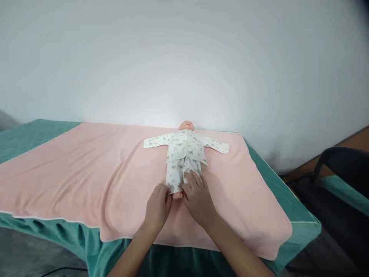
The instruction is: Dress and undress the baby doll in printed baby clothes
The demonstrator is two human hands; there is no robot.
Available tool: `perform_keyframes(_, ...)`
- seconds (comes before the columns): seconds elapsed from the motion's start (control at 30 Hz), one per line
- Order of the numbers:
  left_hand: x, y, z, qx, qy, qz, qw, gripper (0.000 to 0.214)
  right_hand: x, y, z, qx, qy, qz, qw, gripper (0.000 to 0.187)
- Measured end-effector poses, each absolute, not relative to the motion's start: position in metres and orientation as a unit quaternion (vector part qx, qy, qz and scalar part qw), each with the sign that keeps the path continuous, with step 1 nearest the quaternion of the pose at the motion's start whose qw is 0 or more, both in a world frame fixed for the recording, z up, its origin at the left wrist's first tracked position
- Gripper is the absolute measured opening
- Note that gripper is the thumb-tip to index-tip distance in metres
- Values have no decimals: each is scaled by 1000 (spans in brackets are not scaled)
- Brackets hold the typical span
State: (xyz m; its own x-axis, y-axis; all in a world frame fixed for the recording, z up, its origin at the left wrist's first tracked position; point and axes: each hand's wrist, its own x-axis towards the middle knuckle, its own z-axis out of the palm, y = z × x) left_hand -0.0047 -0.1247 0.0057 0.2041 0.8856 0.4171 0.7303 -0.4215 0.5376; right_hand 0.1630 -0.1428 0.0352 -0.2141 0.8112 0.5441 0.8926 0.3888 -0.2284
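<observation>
A baby doll lies on its back, its head toward the wall. It wears a white printed long-sleeved top with both sleeves stretched out sideways. Matching trousers cover its legs, and one bare foot pokes out at the hem. My left hand is closed at the hem of the left-side trouser leg, fingertips pinching the cloth. Over the right-side leg, my right hand rests with its fingers apart on the fabric, hiding that leg's lower end.
Under the doll spreads a pink blanket, wrinkled on the left. It covers most of a table draped in green cloth. A white wall rises right behind. A black chair stands at the right, and a dark cable lies on the floor.
</observation>
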Motion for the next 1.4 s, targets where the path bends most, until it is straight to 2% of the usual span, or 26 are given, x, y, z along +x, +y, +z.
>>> perform_keyframes(0.2, -8, -143, 24, 767, 497, 396, 90, 7, 174, -160, 48, -528, -778, -67, 335, 19)
perform_keyframes(0.37, -4, -150, 16, 778, 486, 391, 72, 9, 181, -172, 35, -510, -784, -44, 351, 22)
perform_keyframes(0.5, 11, -152, 18, 799, 444, 401, 53, 33, 194, -175, 20, -529, -745, 79, 398, 44)
perform_keyframes(0.57, 23, -151, 24, 820, 431, 374, 34, 37, 200, -176, 13, -550, -710, 140, 417, 50)
perform_keyframes(0.67, 40, -146, 28, 834, 432, 344, 1, 28, 204, -173, 5, -576, -676, 184, 422, 41)
perform_keyframes(0.83, 47, -138, 23, 823, 437, 363, -26, 11, 199, -164, 8, -578, -669, 207, 419, 28)
perform_keyframes(0.97, 38, -143, 21, 792, 435, 428, -12, 14, 203, -169, 17, -569, -681, 160, 432, 18)
perform_keyframes(1.07, 35, -148, 19, 783, 430, 449, -14, 17, 206, -180, 14, -559, -705, 104, 423, 20)
perform_keyframes(1.23, 27, -160, 10, 799, 416, 433, -38, 20, 212, -191, -1, -551, -756, 71, 347, 29)
perform_keyframes(1.4, -39, -220, 13, 817, 407, 406, -53, 25, 260, -205, -6, -575, -750, 59, 322, 25)
